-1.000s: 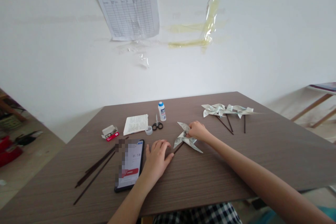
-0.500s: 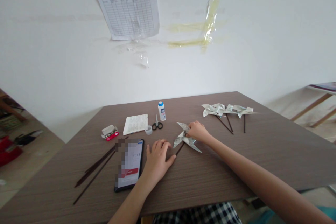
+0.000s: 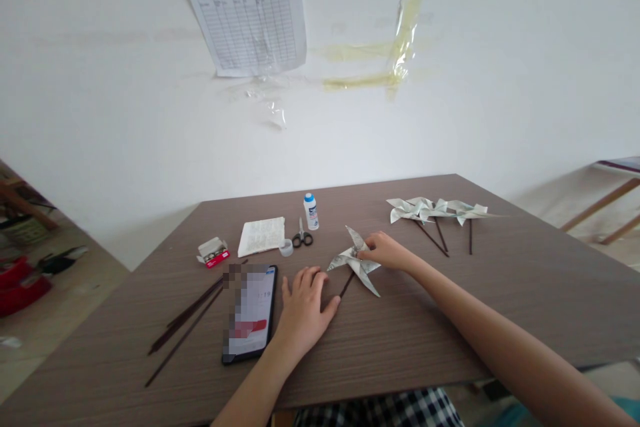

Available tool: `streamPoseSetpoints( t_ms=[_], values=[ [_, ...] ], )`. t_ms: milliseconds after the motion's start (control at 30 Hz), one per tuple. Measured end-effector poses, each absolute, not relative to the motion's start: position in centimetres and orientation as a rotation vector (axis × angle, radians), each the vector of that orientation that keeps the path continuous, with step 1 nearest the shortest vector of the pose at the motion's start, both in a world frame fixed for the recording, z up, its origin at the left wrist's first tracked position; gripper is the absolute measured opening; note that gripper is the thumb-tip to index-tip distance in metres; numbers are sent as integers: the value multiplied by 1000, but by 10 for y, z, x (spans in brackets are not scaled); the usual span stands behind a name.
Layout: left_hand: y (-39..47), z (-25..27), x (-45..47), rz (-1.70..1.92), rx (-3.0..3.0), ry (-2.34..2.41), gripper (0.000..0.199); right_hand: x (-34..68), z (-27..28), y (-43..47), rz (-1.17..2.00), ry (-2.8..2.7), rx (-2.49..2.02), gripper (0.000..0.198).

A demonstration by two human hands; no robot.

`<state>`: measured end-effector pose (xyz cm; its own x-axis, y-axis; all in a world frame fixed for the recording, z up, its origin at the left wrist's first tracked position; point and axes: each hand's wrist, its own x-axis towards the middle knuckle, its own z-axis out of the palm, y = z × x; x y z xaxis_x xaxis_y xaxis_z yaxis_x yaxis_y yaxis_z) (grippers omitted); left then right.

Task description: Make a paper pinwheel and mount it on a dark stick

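Observation:
A paper pinwheel (image 3: 370,265) folded from printed sheet lies mid-table on a thin dark stick (image 3: 347,283). My right hand (image 3: 386,250) reaches in from the right, its fingers closed at the right side of the pinwheel's centre. What exactly the fingertips pinch there is hidden. My left hand (image 3: 305,303) rests flat on the table with fingers spread, its thumb at the lower end of the stick. Just left of that hand lies a phone (image 3: 250,320) with its screen lit.
Several dark sticks (image 3: 183,320) lie left of the phone. Behind are an open red-and-white box (image 3: 215,253), a stack of paper (image 3: 261,235), a tape roll (image 3: 286,248), scissors (image 3: 302,237) and a blue-capped bottle (image 3: 311,212). Further pinwheels (image 3: 437,210) lie at the back right.
The pinwheel's blades have turned a little about the centre under my right hand. My left hand stays in place on the table. The whole view has shifted slightly.

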<state>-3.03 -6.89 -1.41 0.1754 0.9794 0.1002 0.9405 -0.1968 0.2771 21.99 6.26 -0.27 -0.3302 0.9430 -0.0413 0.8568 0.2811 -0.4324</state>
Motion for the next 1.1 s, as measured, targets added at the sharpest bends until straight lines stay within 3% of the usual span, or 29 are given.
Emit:
streamPoseSetpoints(
  t_ms=[167, 500, 1100],
  values=[
    [-68, -19, -31, 411, 2293, 1901, 38, 225, -9, 69, 612, -2276, -1591, 27],
    [-65, -15, -42, 430, 2315, 1739, 33, 235, -21, 81, 492, -2197, -1562, 45],
    [-75, 3, -25, 182, 2428, 1582, 45, 225, -16, 68, 296, -2194, -1695, 40]
  ],
)
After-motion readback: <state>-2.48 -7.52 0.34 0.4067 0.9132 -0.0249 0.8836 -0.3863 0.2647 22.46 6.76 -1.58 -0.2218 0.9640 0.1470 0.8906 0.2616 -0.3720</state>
